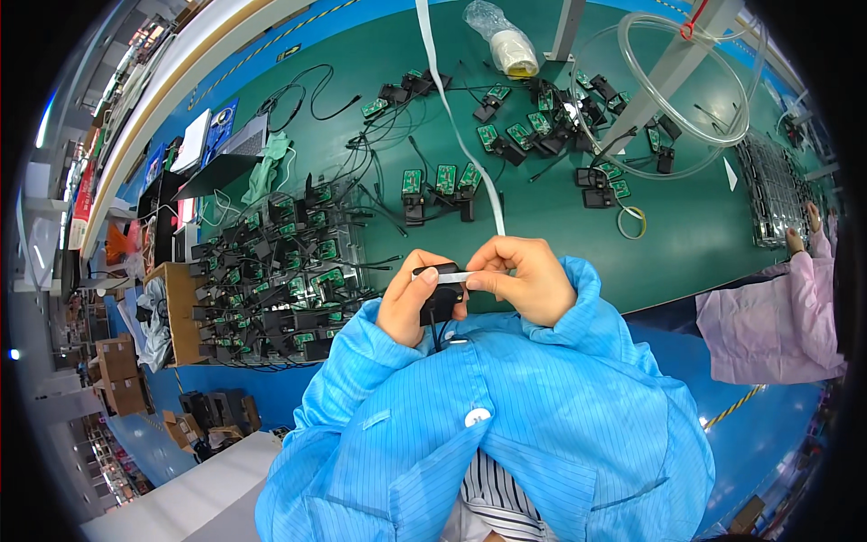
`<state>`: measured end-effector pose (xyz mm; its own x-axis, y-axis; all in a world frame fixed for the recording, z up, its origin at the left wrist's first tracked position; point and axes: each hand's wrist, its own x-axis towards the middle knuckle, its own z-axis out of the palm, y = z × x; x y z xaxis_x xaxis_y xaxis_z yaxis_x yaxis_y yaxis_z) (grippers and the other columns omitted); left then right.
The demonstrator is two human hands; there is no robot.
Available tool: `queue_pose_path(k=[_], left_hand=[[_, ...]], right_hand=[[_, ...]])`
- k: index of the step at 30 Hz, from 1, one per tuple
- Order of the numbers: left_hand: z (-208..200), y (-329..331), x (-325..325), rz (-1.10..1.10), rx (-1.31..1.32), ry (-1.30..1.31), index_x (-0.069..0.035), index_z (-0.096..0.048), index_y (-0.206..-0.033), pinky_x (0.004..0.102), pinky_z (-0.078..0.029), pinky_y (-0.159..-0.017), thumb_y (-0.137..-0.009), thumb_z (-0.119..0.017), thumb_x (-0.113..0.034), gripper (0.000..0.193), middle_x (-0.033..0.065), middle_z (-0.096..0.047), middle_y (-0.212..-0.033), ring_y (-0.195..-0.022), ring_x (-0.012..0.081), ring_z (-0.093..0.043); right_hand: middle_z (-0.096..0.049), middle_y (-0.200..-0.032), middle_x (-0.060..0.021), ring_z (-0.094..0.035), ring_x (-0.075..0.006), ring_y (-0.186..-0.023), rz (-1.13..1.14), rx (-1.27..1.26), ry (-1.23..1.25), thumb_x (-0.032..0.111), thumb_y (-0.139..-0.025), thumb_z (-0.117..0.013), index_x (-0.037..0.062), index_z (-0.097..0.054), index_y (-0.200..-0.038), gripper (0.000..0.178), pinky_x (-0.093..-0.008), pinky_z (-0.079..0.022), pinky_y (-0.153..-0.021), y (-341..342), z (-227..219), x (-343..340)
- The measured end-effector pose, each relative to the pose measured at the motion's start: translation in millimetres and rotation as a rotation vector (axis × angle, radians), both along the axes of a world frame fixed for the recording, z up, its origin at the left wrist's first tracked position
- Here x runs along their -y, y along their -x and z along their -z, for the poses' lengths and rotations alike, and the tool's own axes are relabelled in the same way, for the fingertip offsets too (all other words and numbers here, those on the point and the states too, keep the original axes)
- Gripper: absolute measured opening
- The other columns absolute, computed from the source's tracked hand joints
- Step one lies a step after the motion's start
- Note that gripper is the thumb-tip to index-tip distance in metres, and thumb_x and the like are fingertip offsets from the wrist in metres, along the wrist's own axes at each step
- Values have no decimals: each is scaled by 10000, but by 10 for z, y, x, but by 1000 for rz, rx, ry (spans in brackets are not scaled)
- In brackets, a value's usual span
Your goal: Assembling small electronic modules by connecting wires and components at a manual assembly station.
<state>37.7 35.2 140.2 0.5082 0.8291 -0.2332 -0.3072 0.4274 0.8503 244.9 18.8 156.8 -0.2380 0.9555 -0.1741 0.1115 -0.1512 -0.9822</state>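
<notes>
Close to my body, my left hand (406, 303) is closed round a black plastic adapter housing (438, 303), with a black cable running down from it toward my chest. A short whitish strip (454, 277) lies across the housing's upper part, under my left thumb. The thumb and forefinger of my right hand (533, 280) pinch the strip's right end. From the top of the view a long white band (458, 126) comes down to just behind my right hand; whether it joins the short strip is hidden. Green circuit boards in black housings (445, 181) lie on the green table (578, 244) beyond my hands.
At left, a clear tray (352, 244) holds many similar housings and cables. A bubble-wrapped roll (510, 50), a ring of tape (631, 222) and a coiled clear tube (695, 135) are farther off. At right, another person's pink sleeve (804, 289) is beside a metallic rack (768, 194).
</notes>
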Motion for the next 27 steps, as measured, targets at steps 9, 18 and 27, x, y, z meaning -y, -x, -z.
queue_pose_path(k=[9, 18, 27], left_hand=[[137, -143, 66, 23, 235, -27, 2, -443, -1018, 328, -507, -558, -933, -500, -245, 267, 227, -608, -791, -603, 288, -615], [70, -105, 28, 69, 267, -6, -17, -416, -981, 347, -512, -561, -881, -520, -231, 259, 244, -603, -768, -617, 322, -623], [98, -106, 27, 118, 408, 133, -18, -410, -978, 361, -519, -577, -864, -520, -217, 254, 245, -598, -755, -633, 343, -626]], right_hand=[[-573, -705, -7, -471, -120, -621, 120, 169, -340, 66, -796, -688, 59, -666, -835, 45, -279, -400, -693, 82, -7, 81], [-550, -684, 6, -467, -136, -631, 127, 297, -645, 35, -764, -647, 95, -630, -773, 63, -316, -352, -859, 130, -5, 57], [-567, -693, 10, -469, -142, -647, 146, 235, -557, -11, -740, -588, 90, -584, -741, 101, -322, -356, -870, 182, 27, 88]])
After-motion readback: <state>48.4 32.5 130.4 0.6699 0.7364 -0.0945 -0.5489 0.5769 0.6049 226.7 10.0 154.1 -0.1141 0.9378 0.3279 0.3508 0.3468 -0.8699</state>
